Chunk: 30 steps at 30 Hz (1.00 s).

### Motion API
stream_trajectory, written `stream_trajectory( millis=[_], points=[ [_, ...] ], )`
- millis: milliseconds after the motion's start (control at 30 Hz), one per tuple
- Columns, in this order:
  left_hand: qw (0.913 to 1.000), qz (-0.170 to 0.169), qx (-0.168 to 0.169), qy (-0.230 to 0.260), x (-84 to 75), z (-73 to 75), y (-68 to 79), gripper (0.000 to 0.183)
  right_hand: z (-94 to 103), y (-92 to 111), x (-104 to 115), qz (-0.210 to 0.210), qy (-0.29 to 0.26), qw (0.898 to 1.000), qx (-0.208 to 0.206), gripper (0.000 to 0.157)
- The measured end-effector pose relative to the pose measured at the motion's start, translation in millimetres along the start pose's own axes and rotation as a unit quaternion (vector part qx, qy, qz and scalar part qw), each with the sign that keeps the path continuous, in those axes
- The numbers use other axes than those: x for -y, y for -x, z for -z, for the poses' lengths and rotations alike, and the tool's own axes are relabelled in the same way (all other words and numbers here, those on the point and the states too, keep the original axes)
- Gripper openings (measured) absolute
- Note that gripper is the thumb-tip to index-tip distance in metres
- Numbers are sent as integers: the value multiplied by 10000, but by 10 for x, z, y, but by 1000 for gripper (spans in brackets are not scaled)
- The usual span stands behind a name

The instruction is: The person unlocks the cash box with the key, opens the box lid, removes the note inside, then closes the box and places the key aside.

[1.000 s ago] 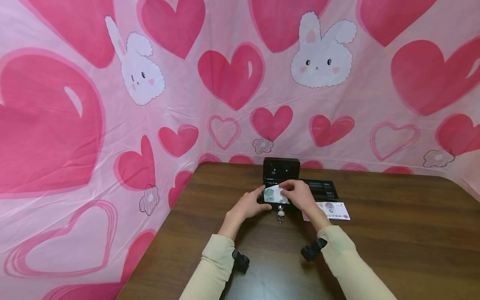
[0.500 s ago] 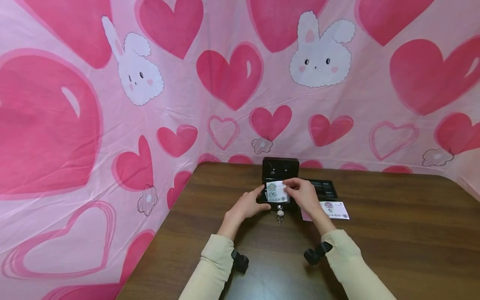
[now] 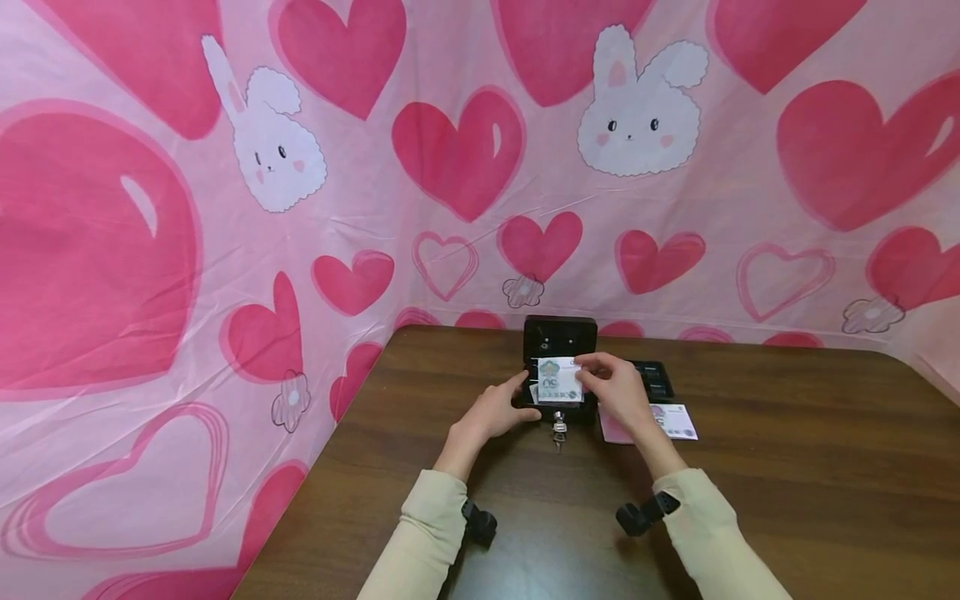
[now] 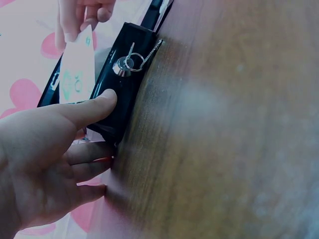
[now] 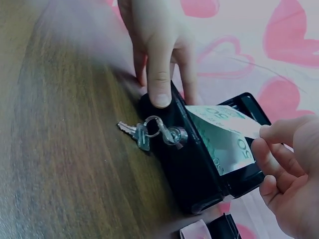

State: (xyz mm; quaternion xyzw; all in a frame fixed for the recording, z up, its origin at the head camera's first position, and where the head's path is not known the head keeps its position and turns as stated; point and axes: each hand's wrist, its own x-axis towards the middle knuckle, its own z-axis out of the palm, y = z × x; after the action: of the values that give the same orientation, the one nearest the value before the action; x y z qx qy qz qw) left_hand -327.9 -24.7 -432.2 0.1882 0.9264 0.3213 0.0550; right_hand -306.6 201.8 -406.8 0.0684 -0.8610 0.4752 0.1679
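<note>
Pinching banknote [image 3: 559, 379] at its right edge with right hand [image 3: 618, 392], thumb to fingertips, over open box [image 5: 187, 174], just below and right of centre in head view; gripping box's left end with left hand [image 3: 493, 408], thumb on front. Should handle light, limp, maybe slick — likely to bend or crease before tearing. Best taken by a short edge or corner, pinched softly; could drag along second note [image 5: 219, 152] lying beneath — worth separating by feel.

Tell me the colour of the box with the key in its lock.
The box is black, seen best in the right wrist view.
</note>
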Motion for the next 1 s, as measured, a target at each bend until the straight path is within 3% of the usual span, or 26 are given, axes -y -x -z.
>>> stream_trajectory(
  millis=[367, 600, 1000],
  points=[
    [10000, -7, 1, -78, -20, -4, 2, 78, 129, 40, -5, 27, -209, 9997, 124, 29],
    [10000, -7, -23, -54, -26, -14, 0, 78, 195, 58, -4, 121, -662, 9968, 433, 38],
    [10000, 39, -18, -41, -26, -12, -3, 78, 314, 73, -31, 170, -965, 9936, 570, 40]
  ],
)
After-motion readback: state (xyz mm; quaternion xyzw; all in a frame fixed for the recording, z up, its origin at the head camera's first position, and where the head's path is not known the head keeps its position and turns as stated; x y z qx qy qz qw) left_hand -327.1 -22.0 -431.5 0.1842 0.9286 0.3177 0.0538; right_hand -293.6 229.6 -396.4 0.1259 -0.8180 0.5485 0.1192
